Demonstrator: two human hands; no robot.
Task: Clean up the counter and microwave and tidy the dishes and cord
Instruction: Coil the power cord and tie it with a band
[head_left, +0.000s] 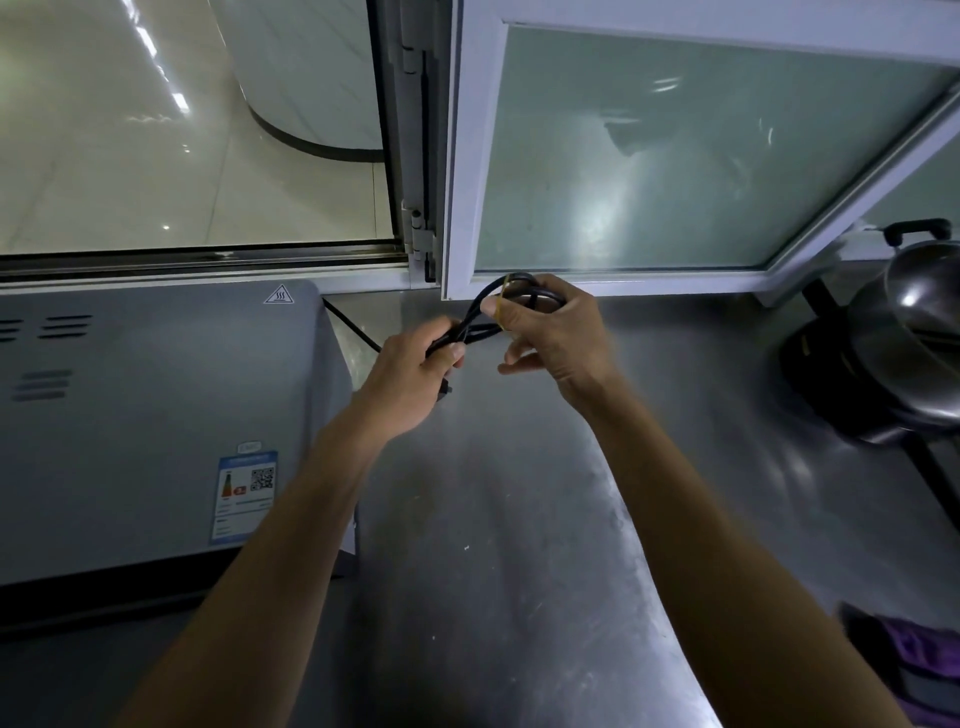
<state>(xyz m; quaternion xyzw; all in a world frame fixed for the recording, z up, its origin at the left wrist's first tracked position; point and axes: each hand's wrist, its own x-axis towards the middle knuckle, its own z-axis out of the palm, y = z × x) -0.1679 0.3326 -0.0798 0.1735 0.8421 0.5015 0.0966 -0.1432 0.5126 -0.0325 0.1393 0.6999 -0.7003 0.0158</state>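
While my left hand (415, 371) squeezes the black cord (470, 325) where its loops bunch up, my right hand (550, 332) holds the far end of the loops, with a yellow rubber band (500, 312) stretched over them and my fingers. Both hands are closed on the cord, up above the shiny metal counter (519, 519). One bit of cord runs left, behind the grey microwave (156, 415). Far right sits a dark pot (893, 374). Near right lies a purple cloth (919, 654).
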